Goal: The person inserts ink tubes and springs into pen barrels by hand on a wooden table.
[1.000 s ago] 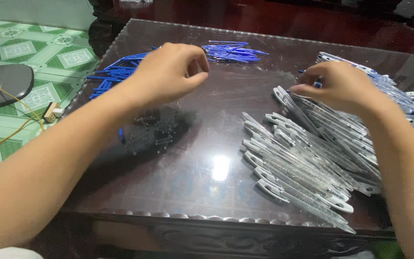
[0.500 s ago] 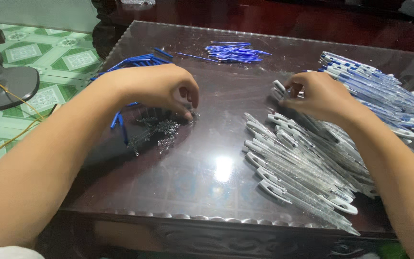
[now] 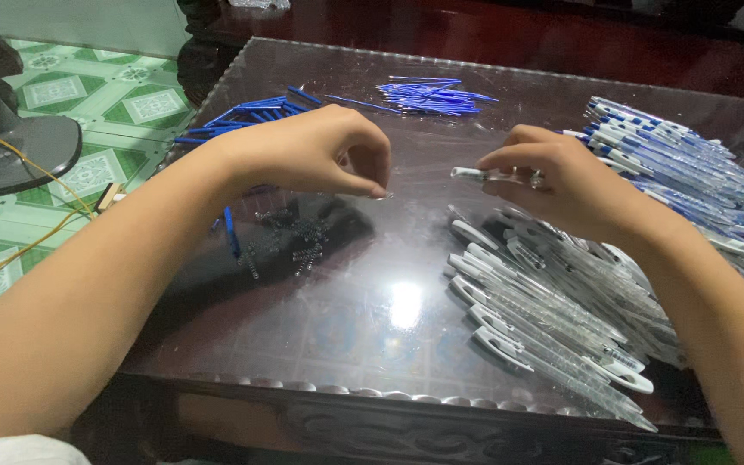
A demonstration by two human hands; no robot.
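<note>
My left hand (image 3: 320,159) hovers over the dark glass table (image 3: 372,327), thumb and forefinger pinched on a tiny metal spring (image 3: 381,195). Just below it lies a scatter of small springs (image 3: 290,245). My right hand (image 3: 561,185) holds a clear pen barrel (image 3: 468,173) level, its white end pointing left toward my left fingertips, a short gap between them. Under my right wrist spreads a heap of clear barrels with white clips (image 3: 544,319).
Blue ink refills lie in two piles at the back left (image 3: 243,116) and back centre (image 3: 428,95). A stack of blue-and-white pens (image 3: 682,155) sits at the far right. A fan base (image 3: 10,146) and a yellow wire (image 3: 10,258) are on the tiled floor, left.
My left hand dipped to the springs and has come back up with its fingers pinched. My right hand lifted a barrel off the heap and turned it toward the left hand.
</note>
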